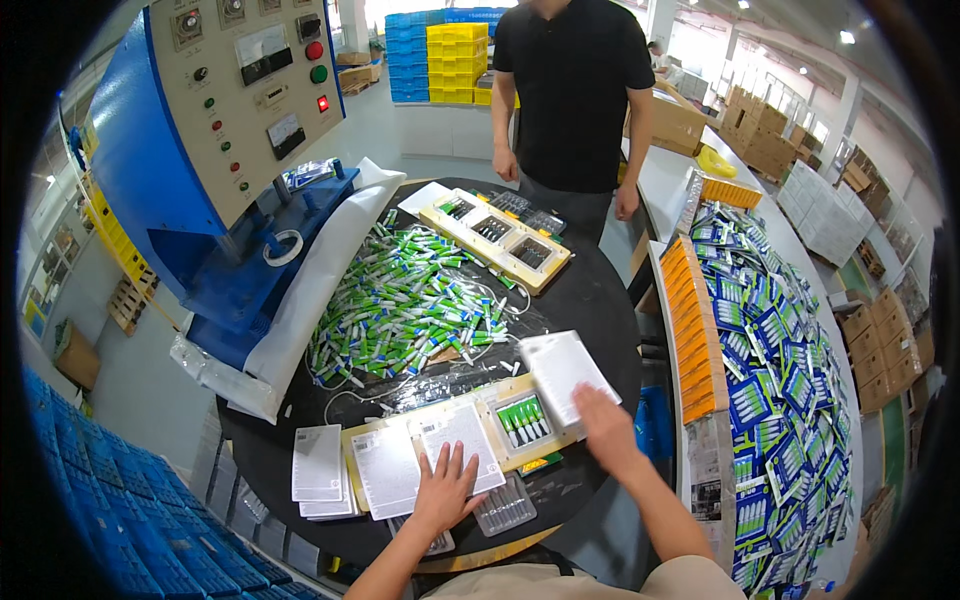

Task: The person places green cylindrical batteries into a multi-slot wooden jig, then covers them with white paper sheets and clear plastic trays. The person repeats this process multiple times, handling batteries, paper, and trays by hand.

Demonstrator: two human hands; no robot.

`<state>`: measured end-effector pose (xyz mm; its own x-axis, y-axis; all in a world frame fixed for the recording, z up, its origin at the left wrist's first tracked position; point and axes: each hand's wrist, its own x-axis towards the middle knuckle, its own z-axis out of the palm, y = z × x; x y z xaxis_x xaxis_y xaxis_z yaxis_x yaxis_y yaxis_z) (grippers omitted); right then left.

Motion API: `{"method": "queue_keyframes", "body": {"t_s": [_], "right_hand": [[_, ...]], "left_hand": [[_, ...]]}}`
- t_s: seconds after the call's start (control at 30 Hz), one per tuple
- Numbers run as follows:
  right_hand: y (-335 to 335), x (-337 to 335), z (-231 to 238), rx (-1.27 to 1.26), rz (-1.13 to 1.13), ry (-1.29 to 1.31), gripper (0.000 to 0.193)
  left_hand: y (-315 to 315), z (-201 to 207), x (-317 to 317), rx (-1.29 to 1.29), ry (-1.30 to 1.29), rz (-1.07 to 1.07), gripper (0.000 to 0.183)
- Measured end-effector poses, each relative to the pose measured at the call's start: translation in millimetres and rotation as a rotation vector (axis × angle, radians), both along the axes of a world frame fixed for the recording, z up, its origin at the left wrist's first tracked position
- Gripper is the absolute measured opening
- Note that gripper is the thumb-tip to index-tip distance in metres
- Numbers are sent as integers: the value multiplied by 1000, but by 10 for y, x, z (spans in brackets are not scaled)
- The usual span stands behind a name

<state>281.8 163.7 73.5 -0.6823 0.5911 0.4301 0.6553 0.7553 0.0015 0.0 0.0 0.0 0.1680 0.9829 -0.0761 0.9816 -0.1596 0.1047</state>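
Observation:
My left hand (445,490) lies flat with fingers spread on a white printed card (462,440) that covers a slot of the near cream tray (548,440). My right hand (604,428) rests palm down on the lower edge of a stack of white cards (562,368) at the tray's right end. Between the hands an uncovered tray slot holds a blister with several green and white tubes (522,420). A second white card (385,470) covers the slot to the left. Neither hand grips anything.
A heap of green and white tubes (410,300) fills the middle of the round black table (590,300). A second cream tray (505,240) lies at the far side, in front of a person in black (572,90). A blue machine (190,170) stands left; printed packs (775,360) and orange boxes (692,330) pile right.

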Motion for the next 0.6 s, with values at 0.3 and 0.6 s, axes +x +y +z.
{"method": "queue_keyframes", "body": {"t_s": [0.3,0.6], "right_hand": [[-617,-257,-708,-74,97,-170,42],[-368,-374,-356,-512,90,-294,62]], "left_hand": [[5,75,-42,-13,31,1,79],[95,211,-50,19,-68,26,73]]}}
